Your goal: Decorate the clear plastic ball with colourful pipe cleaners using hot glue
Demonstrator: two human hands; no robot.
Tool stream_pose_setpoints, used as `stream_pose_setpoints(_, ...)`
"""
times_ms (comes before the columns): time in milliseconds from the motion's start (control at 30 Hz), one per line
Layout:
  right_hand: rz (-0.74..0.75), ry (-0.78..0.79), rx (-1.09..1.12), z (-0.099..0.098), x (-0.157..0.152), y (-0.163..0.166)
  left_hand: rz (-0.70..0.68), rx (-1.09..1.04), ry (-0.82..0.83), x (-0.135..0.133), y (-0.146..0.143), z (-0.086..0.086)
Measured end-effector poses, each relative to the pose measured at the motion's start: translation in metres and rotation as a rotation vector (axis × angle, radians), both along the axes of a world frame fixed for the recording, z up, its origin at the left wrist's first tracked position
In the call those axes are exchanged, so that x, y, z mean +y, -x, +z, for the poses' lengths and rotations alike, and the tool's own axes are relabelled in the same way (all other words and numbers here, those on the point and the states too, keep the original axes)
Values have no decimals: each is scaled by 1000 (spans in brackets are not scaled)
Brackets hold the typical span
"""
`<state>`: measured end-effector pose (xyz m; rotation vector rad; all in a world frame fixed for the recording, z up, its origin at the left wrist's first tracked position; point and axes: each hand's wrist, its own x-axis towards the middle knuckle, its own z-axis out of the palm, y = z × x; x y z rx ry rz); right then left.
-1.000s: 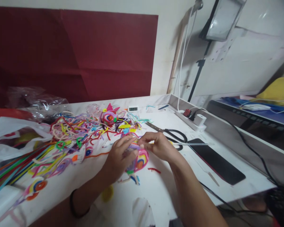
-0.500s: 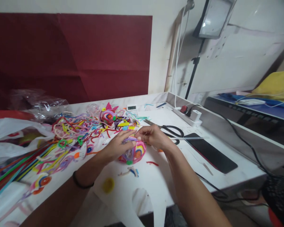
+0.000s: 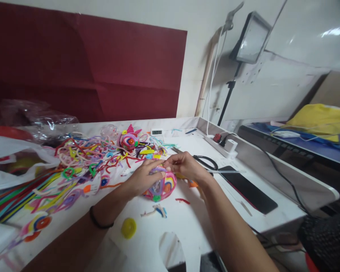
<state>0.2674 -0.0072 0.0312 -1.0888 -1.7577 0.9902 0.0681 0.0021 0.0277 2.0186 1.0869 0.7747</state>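
Observation:
A round craft ball [image 3: 168, 185], covered in coiled pink, purple, yellow and blue fuzzy strips with a clear part showing, rests on the white table in front of me. My left hand [image 3: 146, 177] grips it from the left, thumb across its top. At the upper right edge of the ball, my right hand [image 3: 184, 164] has its thumb and fingers pinched together, close to the left fingertips. What lies inside that pinch is hidden. Just below the ball are a red strip piece [image 3: 183, 201], some beige and blue scraps [image 3: 156, 211] and a yellow disc [image 3: 129, 227].
A heap of fuzzy strips [image 3: 82, 151] and a finished-looking colourful ball [image 3: 129, 139] lie to the left and behind. Scissors [image 3: 205, 161], a black phone [image 3: 248, 190] and a power strip [image 3: 222, 145] are on the right. A small digital display [image 3: 156, 132] stands at the back.
The view has tilted and shifted slightly. Both hands stay at the ball, the right fingers still pinched at its upper edge; little else differs.

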Motion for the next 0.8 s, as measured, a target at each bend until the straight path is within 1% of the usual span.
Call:
stream_pose_setpoints(167,6,5,1,0,-3,1,-2,15,-18,-1,-1,-2)
stream_pose_setpoints(333,0,-21,-6,0,-6,0,-14,53,-16,-7,-4,6)
stream_pose_setpoints(533,-38,-100,-68,0,-11,0,9,109,-13,-11,-7,14)
stream_pose_setpoints(800,-120,-200,-204,5,-18,3,18,122,3,-11,-8,13)
